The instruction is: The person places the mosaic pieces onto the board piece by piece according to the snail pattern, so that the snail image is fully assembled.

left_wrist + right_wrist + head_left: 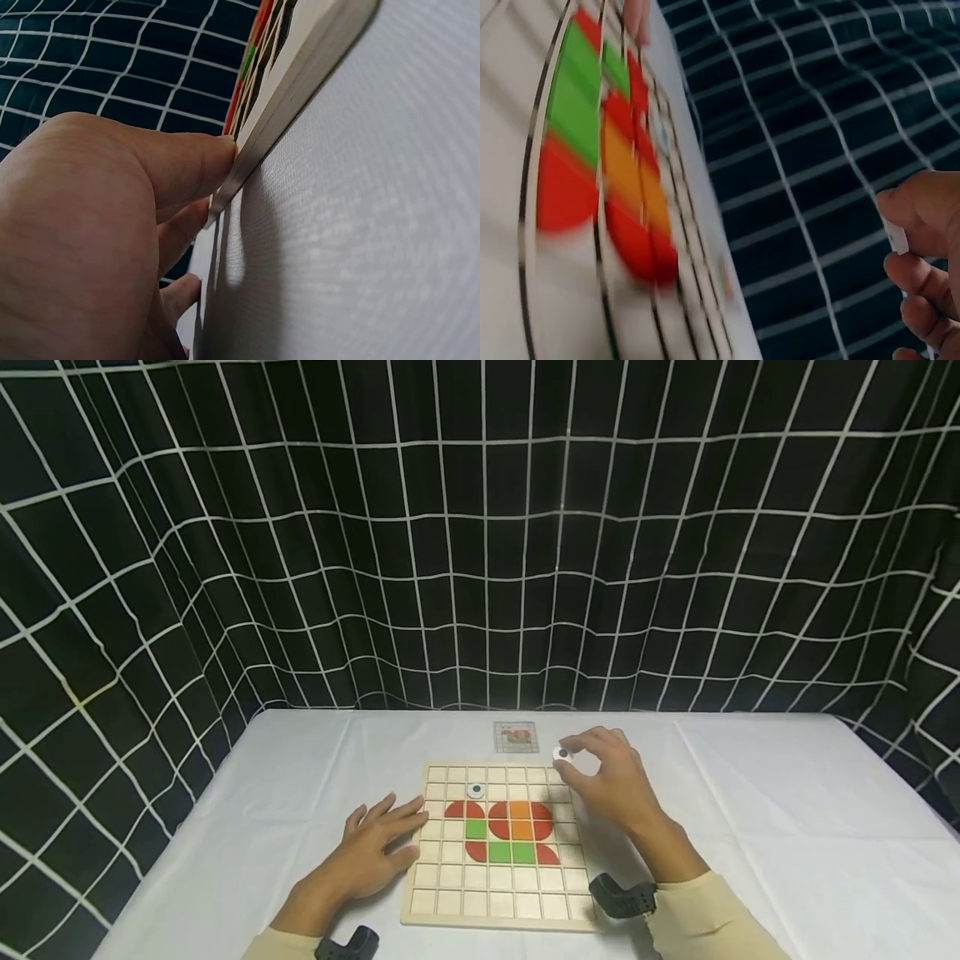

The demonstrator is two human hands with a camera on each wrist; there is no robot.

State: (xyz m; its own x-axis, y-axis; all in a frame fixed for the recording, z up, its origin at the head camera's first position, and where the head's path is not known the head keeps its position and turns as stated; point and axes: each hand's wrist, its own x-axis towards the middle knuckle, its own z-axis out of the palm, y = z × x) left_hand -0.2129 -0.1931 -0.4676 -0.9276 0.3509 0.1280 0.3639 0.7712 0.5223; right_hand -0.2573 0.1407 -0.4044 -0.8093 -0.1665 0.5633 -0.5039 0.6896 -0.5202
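Note:
A wooden grid board (501,902) lies on the white cloth, with red, green and orange pieces set in its middle squares. One white round tile with a dark dot, like an eye (476,791), sits in the board's upper left part. My right hand (618,781) pinches a second white eye tile (562,754) between thumb and forefinger above the board's far right corner; in the right wrist view that tile (896,237) shows edge-on. At the board's left edge rests my left hand (378,847), its fingers spread and the thumb and fingertips touching the wooden rim (281,97).
Behind the board lies a small gridded picture card (516,737) with a reddish figure. The white cloth (750,827) covers the table. Dark curtains with white netting (525,543) stand at the back and sides. Each wrist carries a black band (624,897).

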